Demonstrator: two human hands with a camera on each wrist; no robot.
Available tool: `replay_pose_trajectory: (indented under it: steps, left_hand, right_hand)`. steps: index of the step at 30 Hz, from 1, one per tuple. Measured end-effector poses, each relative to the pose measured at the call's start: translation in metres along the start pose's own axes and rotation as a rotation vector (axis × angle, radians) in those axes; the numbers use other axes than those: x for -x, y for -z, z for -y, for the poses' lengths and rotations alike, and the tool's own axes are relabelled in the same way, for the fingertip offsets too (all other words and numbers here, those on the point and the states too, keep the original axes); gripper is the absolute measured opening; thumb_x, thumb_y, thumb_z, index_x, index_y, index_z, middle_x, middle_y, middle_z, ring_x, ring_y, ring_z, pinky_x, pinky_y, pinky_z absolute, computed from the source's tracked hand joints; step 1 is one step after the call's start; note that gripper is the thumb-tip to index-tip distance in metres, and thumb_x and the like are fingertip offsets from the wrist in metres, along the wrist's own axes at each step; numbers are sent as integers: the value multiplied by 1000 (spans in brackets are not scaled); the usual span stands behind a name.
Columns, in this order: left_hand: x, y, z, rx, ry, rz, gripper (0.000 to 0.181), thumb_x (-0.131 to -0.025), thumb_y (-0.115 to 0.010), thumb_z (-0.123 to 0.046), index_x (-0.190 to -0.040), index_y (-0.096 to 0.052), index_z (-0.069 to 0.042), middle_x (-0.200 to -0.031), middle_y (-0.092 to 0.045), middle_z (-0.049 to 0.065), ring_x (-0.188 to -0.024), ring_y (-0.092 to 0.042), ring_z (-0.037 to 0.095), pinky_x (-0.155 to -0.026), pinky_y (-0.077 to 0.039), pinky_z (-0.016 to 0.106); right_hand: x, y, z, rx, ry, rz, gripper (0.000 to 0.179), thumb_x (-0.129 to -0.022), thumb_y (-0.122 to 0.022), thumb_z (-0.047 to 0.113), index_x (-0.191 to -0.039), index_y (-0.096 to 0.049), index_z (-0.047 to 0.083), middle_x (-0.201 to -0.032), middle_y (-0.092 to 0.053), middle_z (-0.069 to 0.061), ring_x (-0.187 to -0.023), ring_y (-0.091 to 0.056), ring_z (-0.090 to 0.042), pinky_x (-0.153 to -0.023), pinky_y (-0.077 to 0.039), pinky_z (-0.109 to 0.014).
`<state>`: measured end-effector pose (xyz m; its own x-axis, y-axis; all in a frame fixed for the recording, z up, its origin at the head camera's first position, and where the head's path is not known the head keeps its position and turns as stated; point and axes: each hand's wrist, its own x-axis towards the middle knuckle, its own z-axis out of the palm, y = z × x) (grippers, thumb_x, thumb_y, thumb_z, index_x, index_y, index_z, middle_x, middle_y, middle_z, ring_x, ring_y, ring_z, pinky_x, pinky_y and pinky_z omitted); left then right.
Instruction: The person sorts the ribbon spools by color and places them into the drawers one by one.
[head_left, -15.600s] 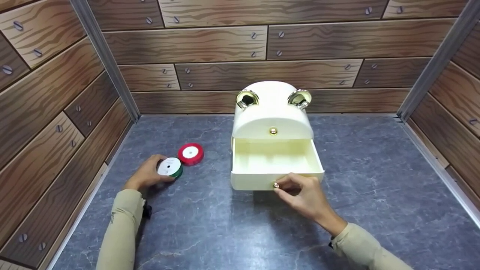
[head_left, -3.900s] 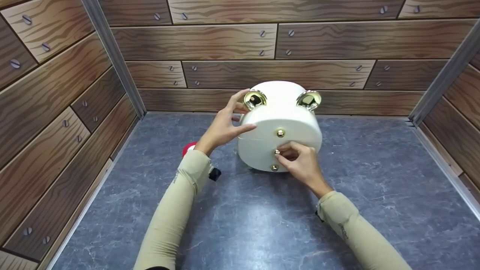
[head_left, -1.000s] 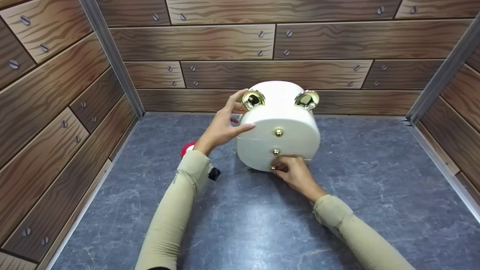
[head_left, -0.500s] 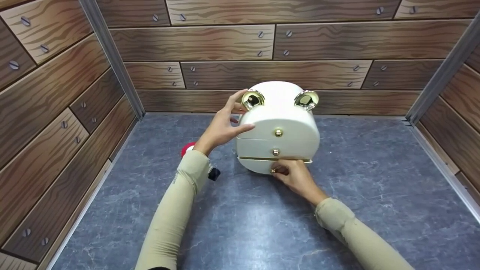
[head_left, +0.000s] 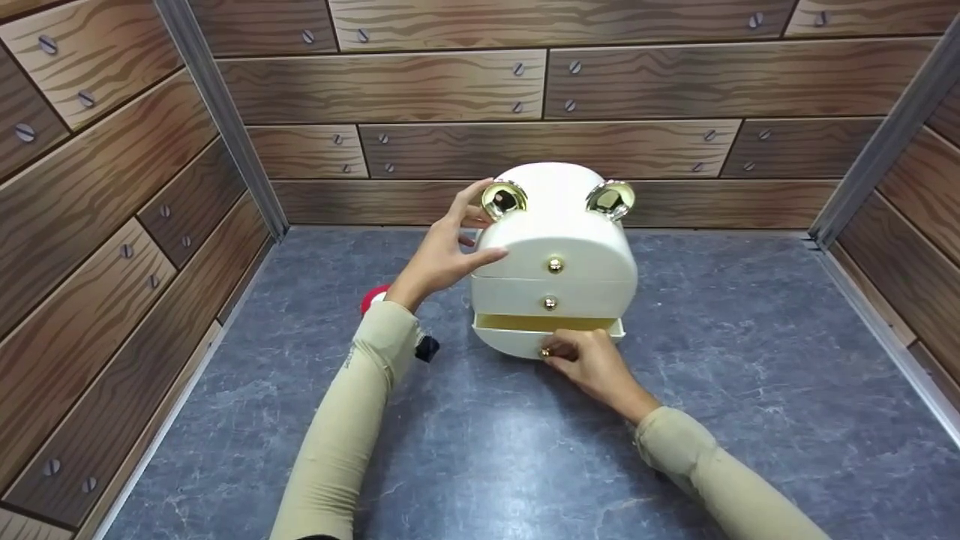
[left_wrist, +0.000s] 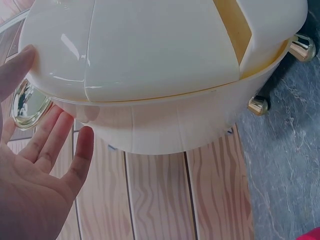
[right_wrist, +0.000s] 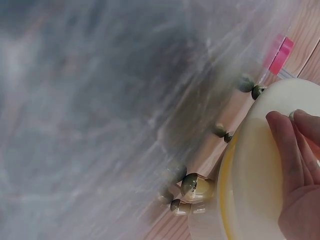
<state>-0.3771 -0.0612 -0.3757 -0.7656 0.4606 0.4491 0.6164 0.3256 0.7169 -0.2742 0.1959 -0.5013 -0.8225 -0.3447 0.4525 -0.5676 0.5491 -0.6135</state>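
Observation:
A white rounded mini chest of drawers (head_left: 559, 210) with two gold ear-like pieces (head_left: 611, 199) stands near the back of the box. Its bottom drawer (head_left: 502, 342) is partly pulled out, while the two drawers above are closed. My right hand (head_left: 596, 367) pinches the bottom drawer's gold knob (head_left: 544, 352) between thumb and fingers. Against the chest's left side rests my left hand (head_left: 442, 251), fingers spread, thumb on the front edge. In the left wrist view those fingers (left_wrist: 47, 140) lie beside the wall. A red ribbon spool (head_left: 370, 298) is partly hidden behind my left wrist.
Grey marbled floor (head_left: 480, 465) lies around the chest. Wood-patterned walls (head_left: 420, 82) close off the back and both sides. In the left wrist view, short gold feet (left_wrist: 258, 105) hold the chest above the floor.
My right hand moved from the middle knob to the bottom one and drew that drawer outward. The middle drawer, earlier out, is closed. My left hand left the green spool, now out of sight.

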Motion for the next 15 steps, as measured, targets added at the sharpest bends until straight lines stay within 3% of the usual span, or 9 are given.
replay_pose_trajectory:
  steps: [6,15]
  left_hand:
    - [0,0,0,8,-4,1,99,-86,-85,-41,-164,-26,-31,-128,-63,4,-120,-63,19,-95,-56,51]
    - [1,0,-1,5,2,3,96,-87,-84,-41,-163,-26,-37,-128,-63,3,-121,-62,17,-96,-56,50]
  right_hand:
    - [4,3,1,-32,-52,54,22,-82,-81,-6,-103,-77,0,-100,-79,-15,-86,-78,-29,-78,-64,-34]
    - [7,7,4,-76,-111,132,29,-86,-79,-2,-115,-73,-2,-110,-77,-19,-96,-77,-32,-85,-63,-38]
